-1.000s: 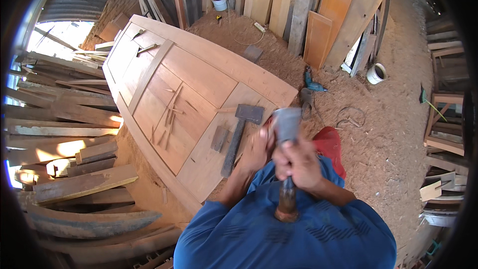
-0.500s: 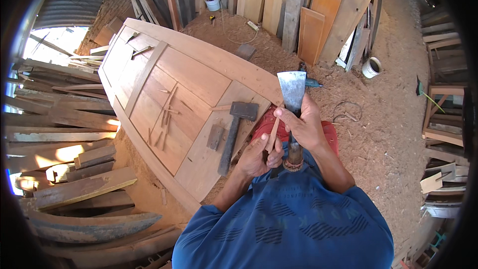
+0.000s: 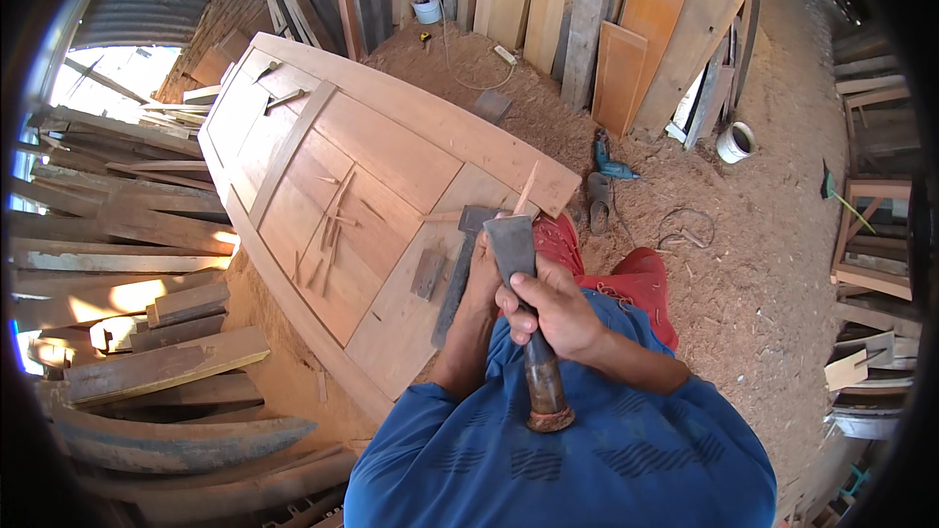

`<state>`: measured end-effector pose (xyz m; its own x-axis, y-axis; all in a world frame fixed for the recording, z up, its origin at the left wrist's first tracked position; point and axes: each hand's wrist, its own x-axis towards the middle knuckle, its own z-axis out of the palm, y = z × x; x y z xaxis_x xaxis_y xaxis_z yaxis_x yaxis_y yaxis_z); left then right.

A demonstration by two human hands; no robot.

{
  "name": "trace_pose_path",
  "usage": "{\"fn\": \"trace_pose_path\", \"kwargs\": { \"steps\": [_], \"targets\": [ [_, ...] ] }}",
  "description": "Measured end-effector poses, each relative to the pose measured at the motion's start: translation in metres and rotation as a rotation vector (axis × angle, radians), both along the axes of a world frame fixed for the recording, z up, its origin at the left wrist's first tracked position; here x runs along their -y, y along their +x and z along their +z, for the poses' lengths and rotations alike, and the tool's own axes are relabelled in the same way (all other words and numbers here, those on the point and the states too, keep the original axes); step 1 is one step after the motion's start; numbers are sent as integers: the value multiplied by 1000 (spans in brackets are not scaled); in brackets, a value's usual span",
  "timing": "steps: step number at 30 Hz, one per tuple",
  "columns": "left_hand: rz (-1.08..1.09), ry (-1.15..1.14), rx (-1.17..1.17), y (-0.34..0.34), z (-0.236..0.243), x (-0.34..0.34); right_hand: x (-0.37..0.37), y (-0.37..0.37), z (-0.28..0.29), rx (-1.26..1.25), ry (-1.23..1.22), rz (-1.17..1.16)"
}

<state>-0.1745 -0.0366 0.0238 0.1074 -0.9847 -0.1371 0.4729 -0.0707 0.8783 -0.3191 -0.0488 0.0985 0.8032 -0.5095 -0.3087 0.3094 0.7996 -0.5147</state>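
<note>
Right hand (image 3: 555, 311) wrapped round chisel (image 3: 511, 246) below blade; left hand (image 3: 481, 269) gripping pointed wood sliver (image 3: 527, 191), fingers partly hidden behind blade. Sliver tip juts past blade edge. Clean paring likely wants steady sliver, light strokes, fingertips clear of edge. Mallet (image 3: 453, 298), wood block (image 3: 427, 274) on panelled door (image 3: 391, 152), crowding left hand; loose splinters (image 3: 338, 205) beyond.
</note>
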Motion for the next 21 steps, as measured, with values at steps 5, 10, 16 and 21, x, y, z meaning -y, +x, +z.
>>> {"fn": "trace_pose_path", "kwargs": {
  "steps": [5,10,16,21],
  "targets": [
    [119,18,363,-6,0,-21,-5,-9,8,-70,-119,-16],
    [102,-2,427,-14,7,-27,-5,-16,12,-88,-165,-29],
    [5,-59,675,-14,18,-37,-5,-30,13,-128,-173,-173],
    [35,-88,143,-36,-20,-73,18,-61,21,-137,-349,-399]
  ]
}}
